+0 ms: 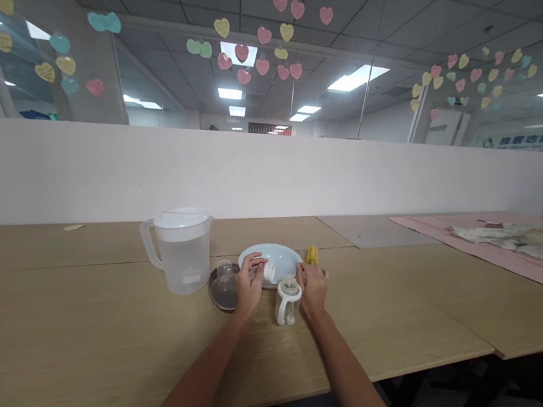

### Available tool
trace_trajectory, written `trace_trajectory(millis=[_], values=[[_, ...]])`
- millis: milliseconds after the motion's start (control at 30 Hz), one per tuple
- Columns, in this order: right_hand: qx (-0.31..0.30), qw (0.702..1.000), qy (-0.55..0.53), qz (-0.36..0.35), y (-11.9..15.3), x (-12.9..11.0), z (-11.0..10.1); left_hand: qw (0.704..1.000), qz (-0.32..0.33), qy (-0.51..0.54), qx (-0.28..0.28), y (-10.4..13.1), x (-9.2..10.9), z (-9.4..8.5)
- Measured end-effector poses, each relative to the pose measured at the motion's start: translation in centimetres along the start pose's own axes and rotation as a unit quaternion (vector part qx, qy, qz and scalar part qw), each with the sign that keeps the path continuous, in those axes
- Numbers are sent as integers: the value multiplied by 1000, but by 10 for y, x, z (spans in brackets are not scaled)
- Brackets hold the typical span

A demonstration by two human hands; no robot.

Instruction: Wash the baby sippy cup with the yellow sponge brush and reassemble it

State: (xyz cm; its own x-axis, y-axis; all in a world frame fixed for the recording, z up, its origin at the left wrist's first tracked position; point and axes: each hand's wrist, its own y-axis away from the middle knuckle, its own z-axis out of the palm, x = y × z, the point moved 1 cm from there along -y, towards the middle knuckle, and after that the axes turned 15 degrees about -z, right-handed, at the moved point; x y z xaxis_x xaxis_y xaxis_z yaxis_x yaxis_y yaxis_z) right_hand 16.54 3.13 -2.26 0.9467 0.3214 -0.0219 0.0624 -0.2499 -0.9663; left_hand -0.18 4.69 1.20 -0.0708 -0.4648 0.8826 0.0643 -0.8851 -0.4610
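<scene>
My left hand has its fingers closed round a small white bottle collar over the near rim of a pale blue basin. Just below stands a clear baby bottle with white handles and an uncapped-looking neck. Beside that neck, my right hand is closed with its fingertips together; a pale piece shows over the bottle's mouth, but what the fingers grip is hidden. Left of the basin, a clear dome cap rests in a dark round dish. Behind my right hand lies a yellow object, partly covered.
A clear lidded pitcher holding liquid stands left of the dish. On the right, a pink cloth carries crumpled fabric. The wooden table meets a white wall below glass with heart-shaped notes.
</scene>
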Motion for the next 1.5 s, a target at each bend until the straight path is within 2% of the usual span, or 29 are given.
trace_trajectory(millis=[67,167,300,467,533,633,800,900,1233,1500], values=[[-6,1000,-23,-4,-2,-2,-2,1000,-11,19,-10,2,2,3],[6,997,-77,6,-4,-4,-5,1000,8,18,6,5,5,5],[46,990,-137,8,-7,-6,-11,993,101,-36,58,13,11,9],[82,981,-162,-71,-10,-12,-22,956,241,-115,124,23,20,12],[89,978,-150,-114,-13,-15,-26,930,321,-138,115,26,23,13],[98,973,-133,-163,-17,-21,-30,890,423,-159,64,29,27,11],[116,961,-126,-216,-22,-30,-34,822,526,-219,-9,36,35,7],[139,955,-123,-230,-23,-31,-34,812,535,-232,-14,37,36,5],[202,951,-102,-211,-20,-33,-28,827,515,-226,-8,30,33,6],[215,958,-25,-186,-15,-29,-25,821,501,-274,-22,25,42,3]])
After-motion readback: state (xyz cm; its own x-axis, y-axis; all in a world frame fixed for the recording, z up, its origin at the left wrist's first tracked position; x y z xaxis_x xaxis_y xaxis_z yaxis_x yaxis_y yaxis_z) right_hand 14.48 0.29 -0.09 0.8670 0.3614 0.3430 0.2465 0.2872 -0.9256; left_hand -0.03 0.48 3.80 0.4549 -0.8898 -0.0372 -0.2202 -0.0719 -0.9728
